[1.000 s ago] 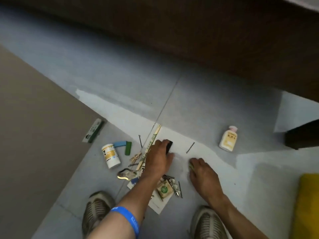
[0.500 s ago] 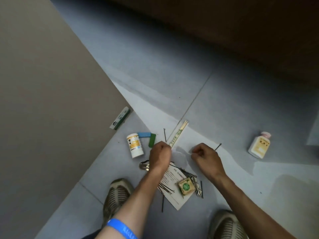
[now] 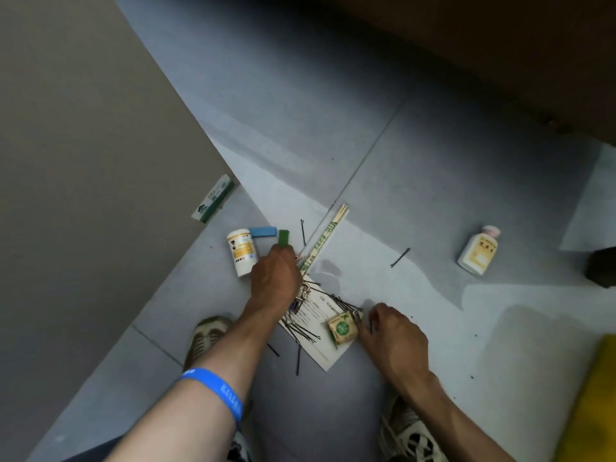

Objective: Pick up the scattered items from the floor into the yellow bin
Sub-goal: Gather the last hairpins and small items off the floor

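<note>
chopstick sleeve [image 3: 324, 237]: long axis up-right | left hand [image 3: 275, 280] grip: cannot tell | right hand [image 3: 395, 338]: curled, contents unclear

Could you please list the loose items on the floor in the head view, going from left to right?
Green-and-white box → white bottle with yellow label → blue block → green block → lone hairpin → white bottle with pink cap → yellow bin.

Grey tiled floor [image 3: 416, 155], taupe panel [image 3: 83, 161] left, dark wooden furniture [image 3: 466, 45] beyond
</note>
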The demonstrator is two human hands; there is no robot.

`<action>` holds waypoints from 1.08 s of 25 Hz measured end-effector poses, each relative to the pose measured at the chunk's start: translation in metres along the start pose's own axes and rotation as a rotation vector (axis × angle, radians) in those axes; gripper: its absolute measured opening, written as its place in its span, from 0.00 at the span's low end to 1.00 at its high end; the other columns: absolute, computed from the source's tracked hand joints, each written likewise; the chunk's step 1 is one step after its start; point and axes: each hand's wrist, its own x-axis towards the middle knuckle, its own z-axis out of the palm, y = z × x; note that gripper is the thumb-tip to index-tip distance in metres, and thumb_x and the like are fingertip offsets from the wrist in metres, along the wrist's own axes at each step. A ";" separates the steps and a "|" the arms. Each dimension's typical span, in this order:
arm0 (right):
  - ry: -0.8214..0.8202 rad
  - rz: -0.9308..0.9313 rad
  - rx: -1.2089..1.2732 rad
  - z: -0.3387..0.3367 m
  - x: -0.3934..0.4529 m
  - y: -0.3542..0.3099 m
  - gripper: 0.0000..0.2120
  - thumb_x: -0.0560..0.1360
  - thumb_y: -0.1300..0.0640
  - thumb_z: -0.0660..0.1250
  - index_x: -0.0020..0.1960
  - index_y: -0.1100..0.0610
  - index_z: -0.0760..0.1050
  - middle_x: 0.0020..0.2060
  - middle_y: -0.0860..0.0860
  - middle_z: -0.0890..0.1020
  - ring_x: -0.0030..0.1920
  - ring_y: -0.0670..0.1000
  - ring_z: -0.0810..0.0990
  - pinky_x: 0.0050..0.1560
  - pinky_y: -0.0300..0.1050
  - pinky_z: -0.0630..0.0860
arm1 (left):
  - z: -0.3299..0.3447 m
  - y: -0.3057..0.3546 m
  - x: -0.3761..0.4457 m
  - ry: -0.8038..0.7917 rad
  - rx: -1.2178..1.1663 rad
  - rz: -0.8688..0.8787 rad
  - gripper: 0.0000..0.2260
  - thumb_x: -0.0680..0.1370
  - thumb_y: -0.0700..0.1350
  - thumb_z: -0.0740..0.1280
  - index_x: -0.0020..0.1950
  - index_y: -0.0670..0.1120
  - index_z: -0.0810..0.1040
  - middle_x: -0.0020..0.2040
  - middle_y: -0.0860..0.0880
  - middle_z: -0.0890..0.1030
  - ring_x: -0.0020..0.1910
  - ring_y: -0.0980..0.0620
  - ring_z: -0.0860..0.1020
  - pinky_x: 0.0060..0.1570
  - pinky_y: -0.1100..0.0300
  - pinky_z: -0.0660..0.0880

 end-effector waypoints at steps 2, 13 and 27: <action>-0.038 -0.003 -0.045 0.008 -0.009 0.003 0.15 0.78 0.40 0.60 0.48 0.52 0.74 0.45 0.49 0.80 0.44 0.54 0.81 0.38 0.45 0.71 | 0.001 0.001 -0.006 -0.012 -0.071 -0.036 0.05 0.77 0.45 0.66 0.46 0.44 0.78 0.44 0.45 0.80 0.42 0.44 0.79 0.37 0.57 0.74; -0.023 -0.047 0.110 0.021 -0.031 -0.002 0.30 0.72 0.32 0.60 0.66 0.50 0.65 0.54 0.50 0.74 0.40 0.54 0.82 0.34 0.45 0.70 | -0.006 0.009 -0.067 -0.312 -1.264 -0.657 0.07 0.69 0.36 0.60 0.42 0.43 0.76 0.28 0.43 0.78 0.23 0.51 0.71 0.23 0.65 0.60; 0.028 -0.235 -0.045 0.021 0.010 -0.021 0.22 0.69 0.41 0.70 0.55 0.53 0.73 0.48 0.51 0.77 0.34 0.54 0.79 0.29 0.42 0.65 | 0.013 0.009 -0.077 -0.226 -1.440 -0.747 0.06 0.76 0.44 0.66 0.48 0.42 0.77 0.34 0.44 0.79 0.28 0.49 0.77 0.25 0.63 0.67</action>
